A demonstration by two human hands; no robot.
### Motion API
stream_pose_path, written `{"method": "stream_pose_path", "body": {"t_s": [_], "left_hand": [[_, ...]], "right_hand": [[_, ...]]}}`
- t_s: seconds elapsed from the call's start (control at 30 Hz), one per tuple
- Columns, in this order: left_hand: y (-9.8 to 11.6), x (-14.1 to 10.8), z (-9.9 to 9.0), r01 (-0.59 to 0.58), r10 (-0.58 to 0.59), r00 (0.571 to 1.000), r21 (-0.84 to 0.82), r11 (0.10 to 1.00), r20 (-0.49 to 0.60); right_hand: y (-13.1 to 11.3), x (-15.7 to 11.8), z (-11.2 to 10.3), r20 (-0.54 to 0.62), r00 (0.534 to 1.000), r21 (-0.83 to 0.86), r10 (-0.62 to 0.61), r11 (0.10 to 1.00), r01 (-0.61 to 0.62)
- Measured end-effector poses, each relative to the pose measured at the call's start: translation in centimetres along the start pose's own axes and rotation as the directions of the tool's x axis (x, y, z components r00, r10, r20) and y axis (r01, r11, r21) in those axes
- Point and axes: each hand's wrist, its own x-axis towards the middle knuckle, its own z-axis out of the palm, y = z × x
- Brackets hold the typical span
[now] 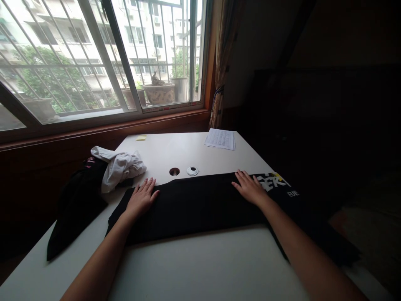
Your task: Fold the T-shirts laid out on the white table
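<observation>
Left hand (141, 200) and right hand (250, 189), open and gripping nothing, rest flat on the black printed garment (197, 205) across the white table (200, 269), apparently smoothing it; the next move likely requires grasping its near edge (200, 230).

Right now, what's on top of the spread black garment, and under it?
On top of the garment: left hand and right hand, palms down. Table shows along its near and far edges; anything directly underneath is covered.
</observation>
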Motion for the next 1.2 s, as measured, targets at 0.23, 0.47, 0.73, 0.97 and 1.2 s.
{"method": "stream_pose_path", "body": {"t_s": [0.23,0.47,0.73,0.97,1.2], "left_hand": [[-2.2,-0.9,0.4,0.052,-0.052,0.998,0.008,0.999,-0.031],[-3.4,-1.4,0.5,0.075,-0.075,0.997,-0.002,0.997,-0.017],[-4.0,-1.4,0.9,0.141,-0.142,0.989,-0.042,0.989,-0.030],[-5.0,-1.5,1.5,0.132,-0.133,0.991,-0.033,0.991,-0.028],[-6.2,-2.3,2.0,0.095,-0.101,0.993,-0.076,0.992,-0.067]], "right_hand": [[2.0,-0.1,0.6,-0.022,0.996,0.061,0.081,0.995,-0.080],[2.0,0.0,0.8,-0.057,0.995,0.071,0.079,0.995,-0.075],[3.3,0.5,1.8,-0.165,0.986,0.123,0.039,0.992,-0.019],[3.9,0.7,2.1,-0.218,0.976,0.184,0.018,0.983,0.023],[3.9,0.3,1.7,-0.380,0.924,0.154,0.053,0.988,0.006]]}}
